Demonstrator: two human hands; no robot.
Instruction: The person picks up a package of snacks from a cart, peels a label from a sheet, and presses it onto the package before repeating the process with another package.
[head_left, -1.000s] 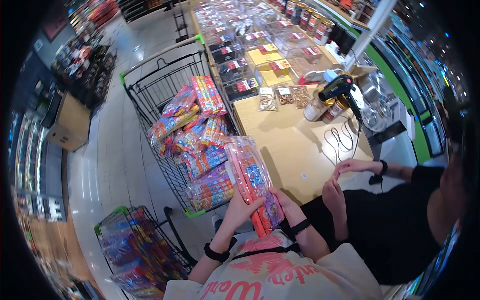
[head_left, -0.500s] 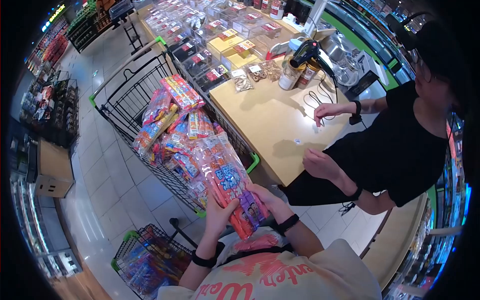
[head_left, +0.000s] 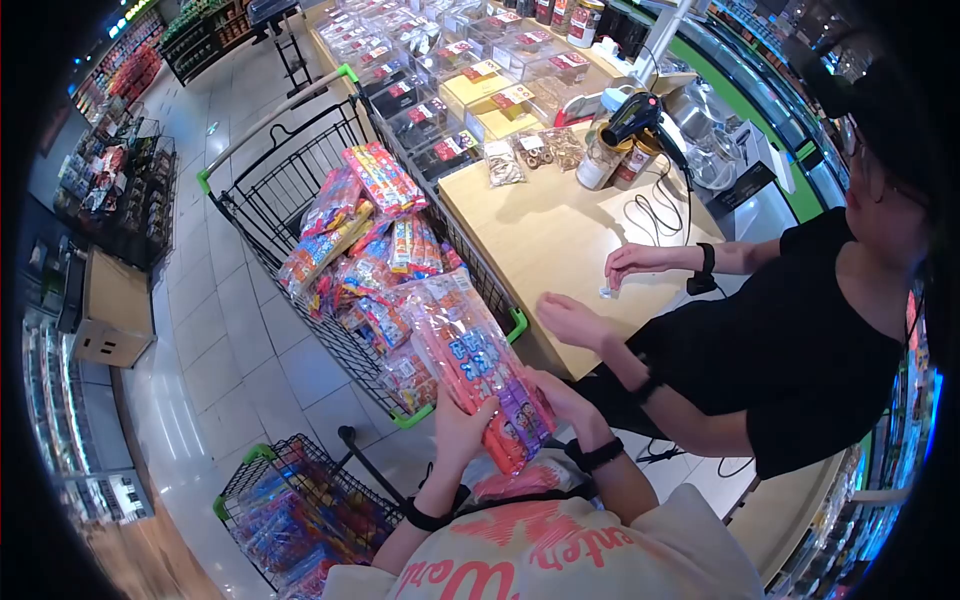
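A clear plastic bag of ice pops (head_left: 480, 365), pink and purple with blue lettering, is held tilted in front of my body. My left hand (head_left: 462, 430) grips its lower left edge, thumb across the front. On the opposite edge, my right hand (head_left: 563, 402) holds the same bag, its fingers partly hidden. Just beyond lies a black wire shopping cart (head_left: 262, 205) with green corners, heaped with similar colourful packs (head_left: 385, 180). The bag's upper end overlaps the cart's near end in view.
A wooden table (head_left: 520, 230) adjoins the cart, with a hair dryer (head_left: 632, 117), jars and small bags on it. Across it, a person in black (head_left: 770, 340) has both hands over the tabletop near a small white scrap. A second filled cart (head_left: 300, 510) stands at lower left.
The view has shifted, so the carts and table appear further right and lower. My hands keep hold of the bag. The other person's hands have come closer together over the table.
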